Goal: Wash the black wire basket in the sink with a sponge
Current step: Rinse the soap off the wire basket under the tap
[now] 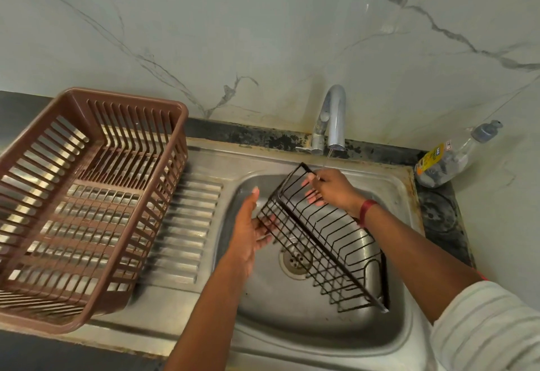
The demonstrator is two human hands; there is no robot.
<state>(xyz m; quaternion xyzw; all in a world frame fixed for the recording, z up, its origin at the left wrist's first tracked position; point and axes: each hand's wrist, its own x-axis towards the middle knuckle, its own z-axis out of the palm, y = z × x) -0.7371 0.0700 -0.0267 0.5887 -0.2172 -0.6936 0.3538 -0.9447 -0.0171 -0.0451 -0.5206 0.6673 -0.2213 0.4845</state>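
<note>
Holding the black wire basket (330,251) over the bowl of the steel sink (292,324), I keep it tilted, its far end raised toward the tap (333,116) and its near end low against the right wall of the bowl, above and beside the drain (295,259). My right hand (333,186) grips the far end, thumb on the top wire and fingers curled through the bars. My left hand (251,230) lies flat against the basket's left side, fingers straight and spread behind the wires, thumb pointing up; it supports and does not clasp. A thin stream of water (328,157) falls from the spout onto my right hand and the wires there. A red band (366,210) circles my right wrist, and a pale striped sleeve (485,329) covers that upper arm. On the ribbed drainboard (187,224) to the left stands a brown plastic dish rack (128,96). At the sink's far right corner a clear pump bottle (447,160) with a yellow label leans against the marbled wall (263,34).
</note>
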